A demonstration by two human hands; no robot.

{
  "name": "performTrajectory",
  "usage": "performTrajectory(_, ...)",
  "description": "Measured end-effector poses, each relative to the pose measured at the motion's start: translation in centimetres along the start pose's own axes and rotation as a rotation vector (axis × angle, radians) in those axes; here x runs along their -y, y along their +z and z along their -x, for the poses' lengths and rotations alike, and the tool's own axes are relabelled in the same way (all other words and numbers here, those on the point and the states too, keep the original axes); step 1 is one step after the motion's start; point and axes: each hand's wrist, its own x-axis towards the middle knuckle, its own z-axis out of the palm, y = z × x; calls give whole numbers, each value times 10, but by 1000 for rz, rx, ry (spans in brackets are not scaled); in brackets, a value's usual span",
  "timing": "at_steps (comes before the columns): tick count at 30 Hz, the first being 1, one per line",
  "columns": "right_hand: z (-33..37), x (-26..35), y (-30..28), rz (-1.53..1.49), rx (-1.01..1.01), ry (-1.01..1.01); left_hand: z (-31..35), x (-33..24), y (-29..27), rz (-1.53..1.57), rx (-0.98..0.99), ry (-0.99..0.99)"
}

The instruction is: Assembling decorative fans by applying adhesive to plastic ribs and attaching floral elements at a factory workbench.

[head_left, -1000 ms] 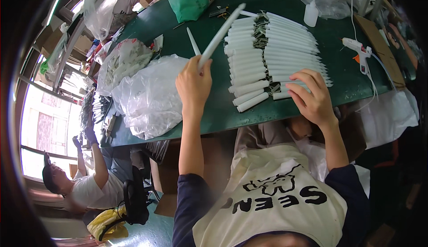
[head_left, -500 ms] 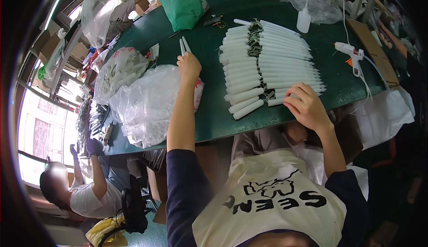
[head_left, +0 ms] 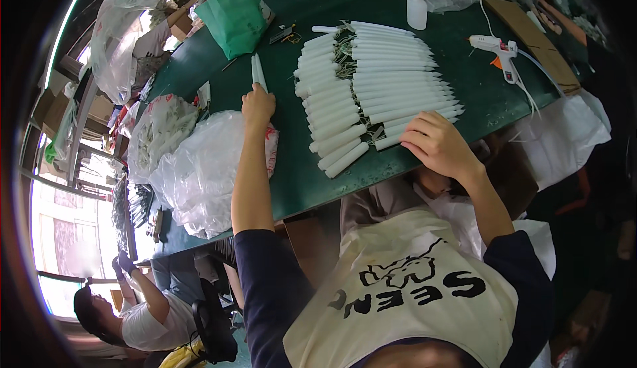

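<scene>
Well, two pointed white sticks [head_left: 258, 69] stand out side by side beyond the left hand [head_left: 257, 106], above the left part of the green table [head_left: 285, 185], their tips toward the far side. The left hand's fingers are wrapped round their near ends, though I cannot tell whether both are gripped. The right hand [head_left: 434, 141] has its fingers bent at the nearest stick of the right row of white sticks [head_left: 401, 79]; whether thumb and fingers pinch it I cannot tell. That row's tapered ends point right. Just beside it lies the left row of white sticks [head_left: 328, 106], with thin greenish wires [head_left: 345, 53] tangled between the two.

Left of the left forearm sits a clear plastic bag [head_left: 199, 179], touching a second filled bag [head_left: 159, 132]. Farther back are a green bag [head_left: 232, 19] and a white squeeze bottle [head_left: 417, 13] with a thin spout. A white glue gun [head_left: 501, 49] with an orange trigger lies at the right, near a cardboard strip [head_left: 537, 43]. Well apart, lower left, a co-worker in a white top [head_left: 156, 321] raises both gloved hands [head_left: 125, 262]
</scene>
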Motion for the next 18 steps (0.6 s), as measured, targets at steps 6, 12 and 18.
performTrajectory(6, 5, 0, 0, 8, 19, 5, -7, 4, 28, 58, -120, 120)
performTrajectory(12, 6, -2, -2, 15, 31, 19, -14, -3, 41, 48, -217, 26)
performTrajectory(18, 4, -5, -5, 17, 26, 23, -12, -1, 27, -25, -164, -24)
